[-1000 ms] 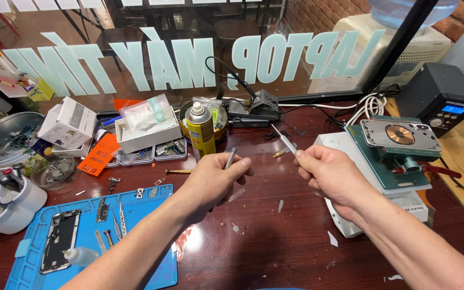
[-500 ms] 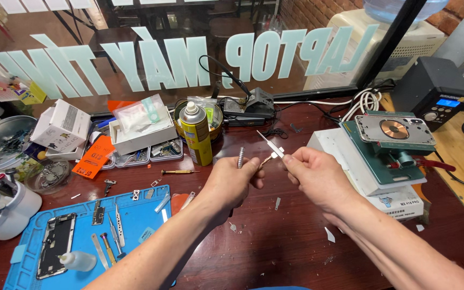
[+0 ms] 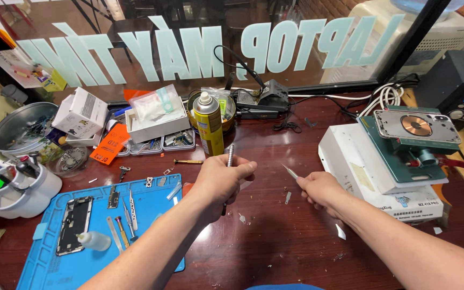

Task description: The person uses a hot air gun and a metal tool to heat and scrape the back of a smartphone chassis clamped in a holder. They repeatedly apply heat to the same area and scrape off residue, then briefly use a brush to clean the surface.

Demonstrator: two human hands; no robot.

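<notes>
My left hand (image 3: 220, 181) is closed around a slim metal tool handle (image 3: 230, 155) that sticks up out of the fist. My right hand (image 3: 320, 189) grips a thin metal blade (image 3: 290, 172) whose tip points up and to the left. The two hands hover a little apart above the dark red wooden table (image 3: 275, 241). Small white scraps (image 3: 340, 232) lie on the wood below them.
A blue work mat (image 3: 55, 266) at front left carries a phone frame (image 3: 74, 224), a small dropper bottle and metal tools. A yellow spray can (image 3: 209, 124) stands behind my left hand. At right a phone back (image 3: 417, 125) sits clamped on a green fixture over white boxes (image 3: 350, 161).
My hands have drawn apart. The left hand moved down and left with its handle; the right hand lowered the blade toward the table.
</notes>
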